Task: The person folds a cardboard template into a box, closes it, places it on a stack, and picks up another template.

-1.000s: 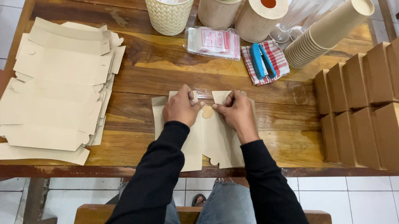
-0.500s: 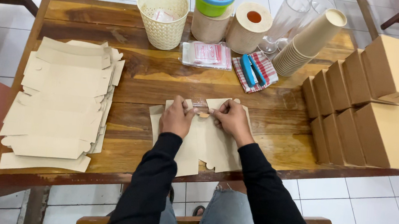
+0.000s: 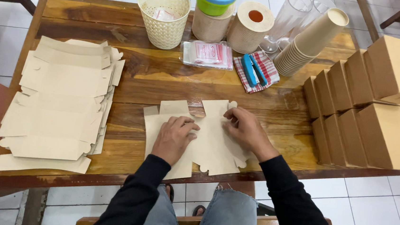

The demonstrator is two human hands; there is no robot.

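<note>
A flat, unfolded tan cardboard box blank [image 3: 216, 149] lies on the wooden table [image 3: 164, 81] in front of me. My left hand [image 3: 174, 136] rests palm down on its left half, fingers slightly curled. My right hand [image 3: 244, 130] presses on its upper right part, fingertips pinching at a flap near the top edge. Both sleeves are black.
A stack of flat tan blanks [image 3: 58, 103] lies at the left. Folded tan boxes [image 3: 371, 111] stand in rows at the right. At the back are a cream basket [image 3: 162, 12], paper rolls [image 3: 252, 19], stacked paper cups [image 3: 310, 40], a blue stapler on a checked cloth [image 3: 255, 71] and a plastic packet [image 3: 207, 53].
The camera view has risen slightly. My hands have moved a little apart on the blank, the left now lying flatter on it.
</note>
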